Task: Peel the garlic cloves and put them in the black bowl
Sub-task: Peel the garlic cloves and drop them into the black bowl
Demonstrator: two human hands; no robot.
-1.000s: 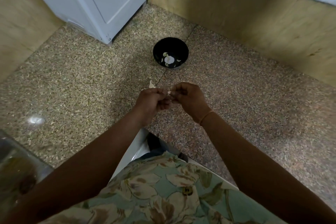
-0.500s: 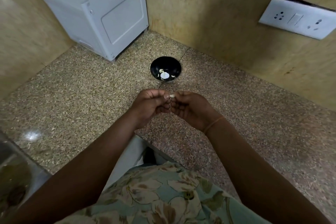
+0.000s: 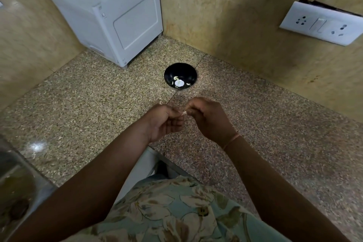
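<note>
A small black bowl (image 3: 170, 75) stands on the speckled granite counter (image 3: 98, 104) near the back corner, with a white garlic bulb (image 3: 179, 83) and a few pale bits inside. In front of it, over the counter, my left hand (image 3: 165, 121) and my right hand (image 3: 208, 118) meet fingertip to fingertip. Between them shows a small pale garlic clove (image 3: 184, 113), pinched by the fingers of both hands. Most of the clove is hidden by the fingers. A scrap of pale peel (image 3: 160, 102) lies on the counter just beyond my left hand.
A white box-shaped appliance (image 3: 110, 15) stands in the back left corner. A white socket plate (image 3: 322, 23) hangs on the right wall. A steel sink (image 3: 13, 182) lies at the left front edge. Walls close the counter at the back and right.
The view has tilted up, showing more wall and the socket. My hands have drawn slightly apart, and the clove's pale tip now shows between the fingertips.
</note>
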